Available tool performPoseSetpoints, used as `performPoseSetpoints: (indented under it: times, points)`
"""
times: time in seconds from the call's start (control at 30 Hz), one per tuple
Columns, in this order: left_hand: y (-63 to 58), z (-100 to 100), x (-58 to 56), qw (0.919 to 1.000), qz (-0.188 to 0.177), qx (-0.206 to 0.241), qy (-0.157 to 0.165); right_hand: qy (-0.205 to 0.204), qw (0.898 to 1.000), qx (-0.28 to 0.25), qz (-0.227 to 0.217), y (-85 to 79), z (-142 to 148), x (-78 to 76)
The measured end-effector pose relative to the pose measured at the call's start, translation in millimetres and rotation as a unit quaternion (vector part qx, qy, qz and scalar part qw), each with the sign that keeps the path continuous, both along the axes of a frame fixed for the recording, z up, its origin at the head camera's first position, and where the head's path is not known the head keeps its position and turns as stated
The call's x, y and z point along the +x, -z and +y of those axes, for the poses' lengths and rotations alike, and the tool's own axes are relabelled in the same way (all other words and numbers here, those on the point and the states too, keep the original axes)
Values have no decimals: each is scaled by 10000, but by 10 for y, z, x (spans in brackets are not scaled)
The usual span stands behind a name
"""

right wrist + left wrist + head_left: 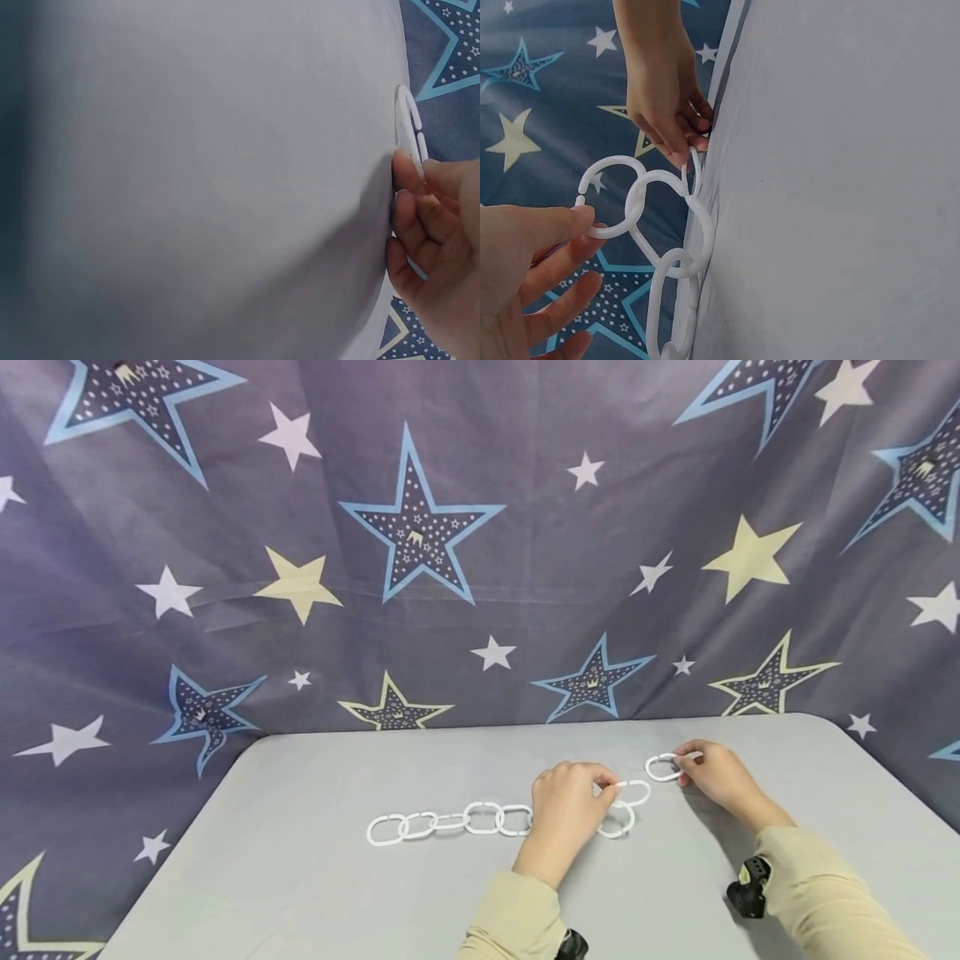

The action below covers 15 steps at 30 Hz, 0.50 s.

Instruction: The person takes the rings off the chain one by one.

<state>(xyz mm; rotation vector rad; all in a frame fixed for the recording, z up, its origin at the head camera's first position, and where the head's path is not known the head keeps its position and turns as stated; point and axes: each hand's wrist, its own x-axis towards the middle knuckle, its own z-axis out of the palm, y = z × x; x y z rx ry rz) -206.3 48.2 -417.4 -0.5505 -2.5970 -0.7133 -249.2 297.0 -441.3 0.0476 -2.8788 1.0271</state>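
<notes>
A chain of white plastic links (501, 817) lies across the table, its middle partly hidden behind my left hand (567, 810). Thumb and forefinger of that hand pinch the link at the chain's right end (613, 160), raised and hooked through its neighbour; a small gap shows in its side. My right hand (723, 777) holds a separate white link (648, 767) between thumb and fingers, just right of the chain's end and apart from it. In the right wrist view this loose link (401, 112) stands edge-on, with a gap in its side.
The table (300, 877) has a pale grey cover and rounded far corners. Behind it hangs a dark curtain (525, 552) printed with stars. Black wrist devices (748, 887) sit at both sleeves.
</notes>
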Motion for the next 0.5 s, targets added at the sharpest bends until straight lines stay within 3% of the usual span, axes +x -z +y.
performPoseSetpoints:
  times: [0.5]
  points:
    - [-22,8,-14,10000,-33,-43,-3,32,9999,107,-47,-14,-11,-8]
